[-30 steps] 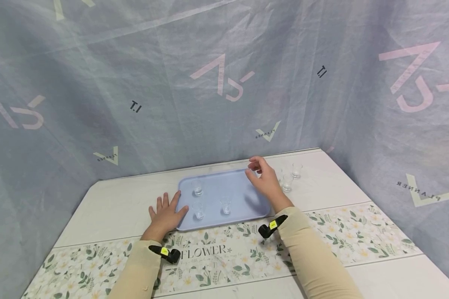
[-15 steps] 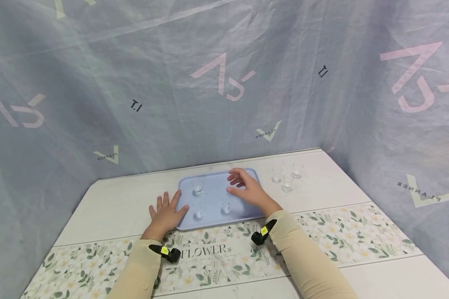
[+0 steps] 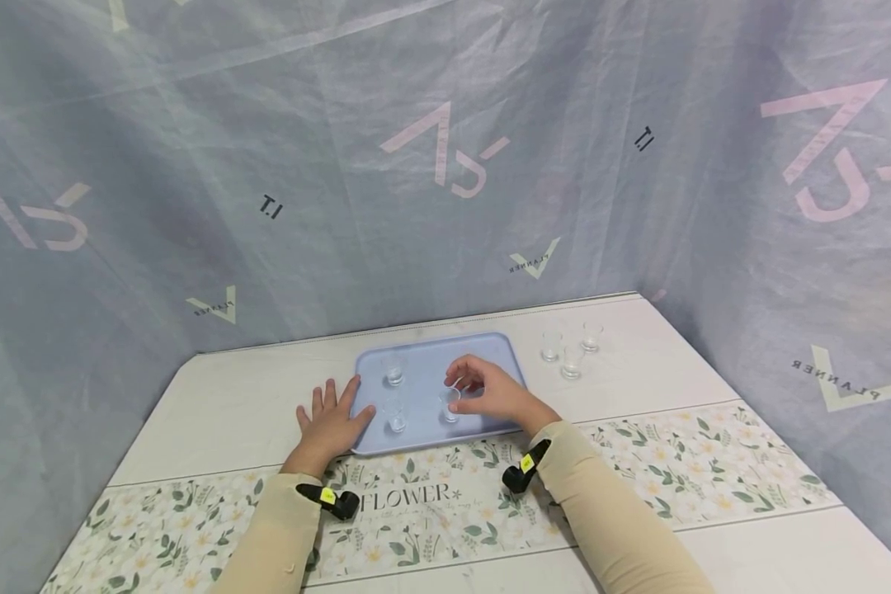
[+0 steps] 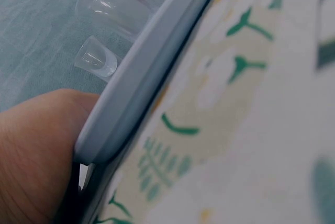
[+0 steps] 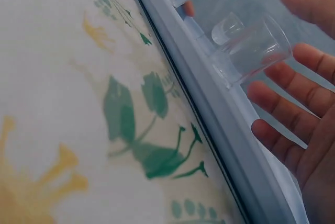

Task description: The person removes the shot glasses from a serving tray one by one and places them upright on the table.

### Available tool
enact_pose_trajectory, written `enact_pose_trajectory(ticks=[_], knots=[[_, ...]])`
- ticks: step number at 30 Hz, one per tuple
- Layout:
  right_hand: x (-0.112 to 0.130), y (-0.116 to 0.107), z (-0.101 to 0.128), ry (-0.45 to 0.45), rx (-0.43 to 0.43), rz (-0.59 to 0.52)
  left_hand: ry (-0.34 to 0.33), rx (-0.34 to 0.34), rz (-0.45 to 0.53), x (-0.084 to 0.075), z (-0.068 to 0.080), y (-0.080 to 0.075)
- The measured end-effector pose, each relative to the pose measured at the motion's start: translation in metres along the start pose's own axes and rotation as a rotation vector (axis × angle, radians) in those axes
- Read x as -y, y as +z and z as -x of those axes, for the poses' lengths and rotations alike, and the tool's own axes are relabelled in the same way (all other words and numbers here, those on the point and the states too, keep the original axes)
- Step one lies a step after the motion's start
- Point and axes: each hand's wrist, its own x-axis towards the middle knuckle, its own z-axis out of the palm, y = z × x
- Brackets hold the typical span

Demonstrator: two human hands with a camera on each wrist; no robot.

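On a pale blue tray stand three small clear shot glasses: a back left glass, a front left glass and a front right glass. My left hand lies spread at the tray's left side, thumb and index finger over the rim. The left wrist view has that hand against the tray edge. My right hand hovers at the front right glass. In the right wrist view, its thumb stands apart and its half-bent fingers are beside this glass, not closed round it.
Right of the tray, three more shot glasses stand close together on the table: a left one, a front one and a back one. A floral cloth strip runs along the front. Grey curtains hang behind and at both sides.
My right hand has come from the tray's right edge, left and toward me, to the front right glass. The left hand stays put, and the glasses keep their places.
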Motion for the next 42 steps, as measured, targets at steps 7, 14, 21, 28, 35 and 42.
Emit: enact_pose_trajectory(ticks=[7, 14, 21, 28, 35, 42], knots=[[-0.005, 0.003, 0.002, 0.014, -0.001, 0.087, 0.000, 0.001, 0.013, -0.005, 0.001, -0.001], [-0.009, 0.006, 0.003, 0.049, 0.005, 0.098, 0.009, -0.018, 0.007, -0.005, 0.001, -0.002], [-0.005, 0.001, 0.004, 0.025, -0.032, 0.101, 0.006, 0.005, 0.007, -0.003, 0.001, 0.001], [0.002, -0.017, 0.005, 0.016, -0.109, 0.093, 0.010, -0.011, -0.002, -0.003, 0.004, 0.000], [0.006, -0.040, 0.006, 0.027, -0.245, 0.071, 0.016, -0.009, -0.012, -0.003, 0.002, -0.002], [-0.001, -0.051, 0.010, 0.057, -0.322, 0.058, 0.001, -0.005, 0.001, -0.002, 0.001, -0.001]])
